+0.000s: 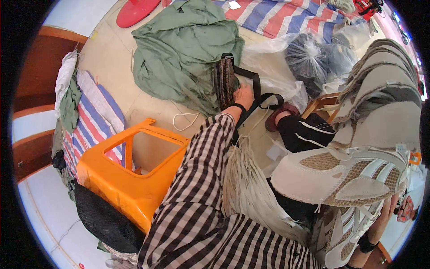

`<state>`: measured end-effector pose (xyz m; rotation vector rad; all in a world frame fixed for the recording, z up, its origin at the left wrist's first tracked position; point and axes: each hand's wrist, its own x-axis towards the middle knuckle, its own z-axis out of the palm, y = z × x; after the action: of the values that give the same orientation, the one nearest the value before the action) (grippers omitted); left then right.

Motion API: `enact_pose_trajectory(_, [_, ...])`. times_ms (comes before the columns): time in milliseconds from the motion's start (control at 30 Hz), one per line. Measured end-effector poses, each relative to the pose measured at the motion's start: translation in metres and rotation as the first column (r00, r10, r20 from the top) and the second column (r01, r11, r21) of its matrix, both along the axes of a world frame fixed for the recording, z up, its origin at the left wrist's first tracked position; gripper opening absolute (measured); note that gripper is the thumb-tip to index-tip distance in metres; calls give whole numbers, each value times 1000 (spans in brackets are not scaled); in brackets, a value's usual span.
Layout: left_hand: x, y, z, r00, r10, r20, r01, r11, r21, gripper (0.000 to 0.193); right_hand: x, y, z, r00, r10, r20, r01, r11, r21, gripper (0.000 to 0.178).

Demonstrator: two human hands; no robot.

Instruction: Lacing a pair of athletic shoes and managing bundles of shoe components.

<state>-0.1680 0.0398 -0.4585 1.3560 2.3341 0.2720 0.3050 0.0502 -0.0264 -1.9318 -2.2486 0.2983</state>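
Note:
My left hand (244,96), with a dark band at the wrist, is at a small brown patterned bag (225,83) with black straps; its fingers are mostly hidden against or inside the bag. At the lower right my right hand (389,213) is wrapped round the edge of white and beige mesh shoe uppers (331,172). A stack of grey-beige shoe uppers (380,92) rises behind them, curving upward. Below my left forearm hangs a thick bundle of off-white cords (251,184). Beneath the bag lies a crumpled green cloth (179,54).
An orange plastic stool (116,188) lies on its side at the left, by a black mesh piece (105,219). Clear plastic bags (309,58) with dark contents sit at the back right. A striped sheet (277,15) covers the far floor, near a red round object (136,11).

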Motion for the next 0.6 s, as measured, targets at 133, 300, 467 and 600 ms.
enact_pose_trajectory(133, [2,30,-6,974,-179,141,224,865,-449,39,-5,-5,10,981,-105,-163,82,986,-143,48])
enact_pose_trajectory(300, [13,15,-35,969,-76,-236,54,994,-99,31,34,-5,7,947,144,288,-141,990,-30,46])
enact_pose_trajectory(467, [-9,2,-34,990,-94,-106,81,989,-123,12,-9,-3,-3,949,-66,-309,36,994,-102,48])
enact_pose_trajectory(600, [-31,14,7,980,49,195,-38,997,-60,20,-17,-1,2,991,87,-100,-95,992,-85,50])
